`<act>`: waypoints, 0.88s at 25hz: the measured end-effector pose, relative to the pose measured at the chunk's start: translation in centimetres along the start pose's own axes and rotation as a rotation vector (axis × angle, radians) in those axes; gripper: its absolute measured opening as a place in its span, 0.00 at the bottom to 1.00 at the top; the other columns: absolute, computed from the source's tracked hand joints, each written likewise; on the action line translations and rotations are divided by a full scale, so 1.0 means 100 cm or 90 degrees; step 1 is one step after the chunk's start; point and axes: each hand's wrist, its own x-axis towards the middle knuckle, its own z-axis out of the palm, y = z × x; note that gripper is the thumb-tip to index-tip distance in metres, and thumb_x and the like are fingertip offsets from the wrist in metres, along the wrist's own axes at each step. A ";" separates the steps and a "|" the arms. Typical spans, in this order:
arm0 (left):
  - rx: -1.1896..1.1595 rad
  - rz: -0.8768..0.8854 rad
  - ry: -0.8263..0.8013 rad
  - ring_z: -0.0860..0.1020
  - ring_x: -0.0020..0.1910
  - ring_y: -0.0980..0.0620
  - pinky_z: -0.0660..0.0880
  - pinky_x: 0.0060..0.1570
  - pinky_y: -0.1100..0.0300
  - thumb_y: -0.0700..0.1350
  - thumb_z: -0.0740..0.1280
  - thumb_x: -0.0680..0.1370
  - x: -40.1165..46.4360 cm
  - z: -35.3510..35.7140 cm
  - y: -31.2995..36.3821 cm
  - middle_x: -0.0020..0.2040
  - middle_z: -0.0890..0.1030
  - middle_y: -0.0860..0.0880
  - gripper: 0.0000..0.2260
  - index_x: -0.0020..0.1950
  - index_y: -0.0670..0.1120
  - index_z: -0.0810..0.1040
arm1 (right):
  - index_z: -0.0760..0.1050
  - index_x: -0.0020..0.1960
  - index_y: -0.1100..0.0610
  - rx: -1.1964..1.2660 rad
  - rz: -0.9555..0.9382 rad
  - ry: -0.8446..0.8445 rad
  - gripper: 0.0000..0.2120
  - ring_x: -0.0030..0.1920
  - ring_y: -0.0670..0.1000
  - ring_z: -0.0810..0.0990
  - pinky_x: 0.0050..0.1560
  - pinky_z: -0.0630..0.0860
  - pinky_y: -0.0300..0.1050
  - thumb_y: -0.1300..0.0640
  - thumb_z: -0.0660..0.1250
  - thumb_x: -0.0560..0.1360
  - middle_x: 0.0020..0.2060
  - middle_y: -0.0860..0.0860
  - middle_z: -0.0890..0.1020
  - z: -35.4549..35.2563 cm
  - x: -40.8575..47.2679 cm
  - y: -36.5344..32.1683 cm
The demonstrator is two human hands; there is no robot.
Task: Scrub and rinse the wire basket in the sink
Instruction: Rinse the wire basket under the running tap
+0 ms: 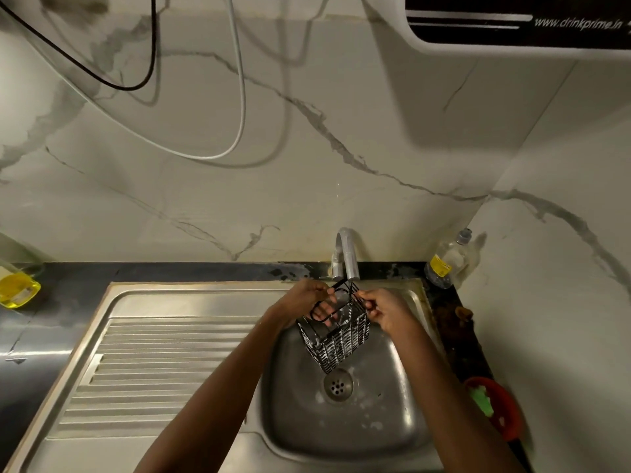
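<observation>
Both your left hand and right hand grasp the wire basket under the tap; turn it so every side gets rinsed.

The left hand's fingers reach behind the basket's wires and show only in part. The spout tip of the tap is hidden behind the basket's rim, so any running water cannot be made out. The yellow bottle is cut off at the left edge, and the black appliance at the top right corner.
</observation>
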 end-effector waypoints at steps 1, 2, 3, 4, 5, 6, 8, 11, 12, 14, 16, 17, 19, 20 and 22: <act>-0.024 0.010 0.024 0.85 0.33 0.47 0.78 0.31 0.63 0.45 0.62 0.87 0.000 0.005 0.001 0.43 0.87 0.36 0.14 0.56 0.34 0.79 | 0.82 0.42 0.63 -0.056 -0.030 0.016 0.05 0.25 0.44 0.69 0.23 0.62 0.35 0.68 0.68 0.75 0.30 0.52 0.79 -0.001 0.001 -0.007; -0.044 0.011 0.049 0.84 0.31 0.47 0.77 0.29 0.63 0.46 0.62 0.86 -0.001 0.011 0.001 0.40 0.87 0.38 0.15 0.54 0.34 0.79 | 0.83 0.42 0.63 -0.119 -0.069 0.028 0.04 0.27 0.46 0.72 0.25 0.65 0.36 0.67 0.70 0.74 0.30 0.53 0.80 -0.001 0.001 -0.013; -0.060 -0.001 0.077 0.83 0.30 0.48 0.76 0.28 0.64 0.48 0.63 0.86 -0.002 0.017 0.001 0.37 0.86 0.41 0.16 0.52 0.34 0.79 | 0.84 0.43 0.63 -0.182 -0.108 0.037 0.02 0.29 0.48 0.74 0.27 0.67 0.37 0.67 0.73 0.73 0.31 0.54 0.82 -0.001 0.002 -0.018; -0.074 -0.027 0.103 0.83 0.29 0.48 0.75 0.28 0.64 0.51 0.64 0.85 -0.001 0.021 -0.001 0.35 0.86 0.42 0.19 0.51 0.36 0.80 | 0.84 0.42 0.63 -0.236 -0.140 0.040 0.01 0.30 0.49 0.77 0.28 0.68 0.38 0.67 0.74 0.71 0.32 0.55 0.83 0.000 0.003 -0.021; -0.080 -0.061 0.129 0.83 0.29 0.49 0.75 0.28 0.63 0.56 0.64 0.84 -0.001 0.024 -0.004 0.35 0.86 0.43 0.22 0.49 0.37 0.81 | 0.84 0.42 0.64 -0.275 -0.158 0.032 0.03 0.30 0.49 0.78 0.29 0.70 0.39 0.68 0.76 0.69 0.32 0.55 0.85 0.003 0.004 -0.022; -0.069 -0.095 0.155 0.83 0.29 0.50 0.76 0.29 0.63 0.61 0.63 0.83 0.000 0.025 -0.007 0.34 0.85 0.44 0.25 0.47 0.38 0.82 | 0.84 0.41 0.65 -0.290 -0.159 0.010 0.03 0.30 0.49 0.79 0.29 0.70 0.38 0.68 0.77 0.68 0.32 0.56 0.85 0.006 0.004 -0.022; -0.043 -0.124 0.183 0.81 0.27 0.52 0.77 0.30 0.63 0.63 0.61 0.83 0.002 0.024 -0.013 0.31 0.83 0.46 0.28 0.42 0.40 0.82 | 0.84 0.39 0.65 -0.272 -0.131 -0.048 0.03 0.26 0.46 0.78 0.26 0.69 0.36 0.68 0.77 0.68 0.30 0.56 0.84 0.015 0.000 -0.019; -0.093 -0.099 0.207 0.78 0.24 0.54 0.73 0.24 0.65 0.57 0.59 0.86 0.000 0.028 -0.015 0.30 0.81 0.46 0.24 0.44 0.39 0.81 | 0.82 0.38 0.63 -0.276 -0.139 -0.064 0.05 0.24 0.46 0.76 0.24 0.68 0.36 0.68 0.77 0.68 0.26 0.55 0.82 0.024 -0.005 -0.016; -0.112 -0.080 0.226 0.77 0.23 0.55 0.72 0.24 0.66 0.54 0.60 0.86 0.000 0.030 -0.015 0.30 0.81 0.47 0.22 0.45 0.39 0.81 | 0.81 0.40 0.64 -0.306 -0.154 -0.059 0.05 0.25 0.48 0.77 0.24 0.70 0.38 0.68 0.76 0.68 0.27 0.55 0.83 0.026 -0.006 -0.016; -0.136 -0.027 0.264 0.76 0.23 0.55 0.72 0.25 0.65 0.51 0.62 0.86 0.001 0.033 -0.016 0.28 0.80 0.47 0.20 0.45 0.38 0.83 | 0.80 0.45 0.64 -0.368 -0.193 -0.045 0.06 0.29 0.51 0.83 0.29 0.77 0.43 0.66 0.75 0.69 0.32 0.56 0.85 0.029 -0.008 -0.019; -0.126 0.001 0.287 0.76 0.24 0.53 0.73 0.27 0.63 0.51 0.64 0.85 0.004 0.036 -0.020 0.28 0.81 0.46 0.19 0.44 0.40 0.85 | 0.79 0.49 0.63 -0.352 -0.217 -0.048 0.09 0.37 0.54 0.87 0.38 0.84 0.46 0.64 0.76 0.71 0.38 0.57 0.86 0.027 -0.007 -0.024; -0.112 0.007 0.293 0.77 0.24 0.52 0.74 0.28 0.62 0.52 0.65 0.84 0.004 0.037 -0.022 0.28 0.81 0.46 0.18 0.43 0.42 0.85 | 0.80 0.50 0.64 -0.327 -0.231 -0.067 0.11 0.41 0.53 0.87 0.43 0.85 0.48 0.62 0.77 0.71 0.40 0.57 0.86 0.024 -0.006 -0.026; -0.076 0.012 0.301 0.78 0.25 0.52 0.75 0.31 0.60 0.54 0.66 0.84 0.001 0.041 -0.023 0.29 0.83 0.46 0.18 0.43 0.44 0.85 | 0.83 0.51 0.64 -0.309 -0.242 -0.094 0.10 0.47 0.54 0.86 0.52 0.83 0.52 0.59 0.76 0.72 0.43 0.56 0.87 0.021 -0.005 -0.022; -0.072 0.016 0.292 0.78 0.25 0.53 0.75 0.31 0.60 0.54 0.65 0.84 -0.002 0.042 -0.022 0.30 0.83 0.46 0.17 0.44 0.44 0.84 | 0.83 0.50 0.63 -0.310 -0.220 -0.108 0.08 0.49 0.54 0.85 0.55 0.80 0.52 0.58 0.74 0.75 0.44 0.56 0.87 0.020 -0.003 -0.017; -0.115 0.021 0.244 0.80 0.25 0.52 0.76 0.28 0.62 0.49 0.63 0.86 -0.006 0.042 -0.021 0.33 0.84 0.44 0.16 0.47 0.40 0.83 | 0.82 0.50 0.63 -0.337 -0.170 -0.184 0.11 0.50 0.56 0.82 0.59 0.76 0.52 0.56 0.66 0.80 0.44 0.57 0.85 0.020 0.000 -0.005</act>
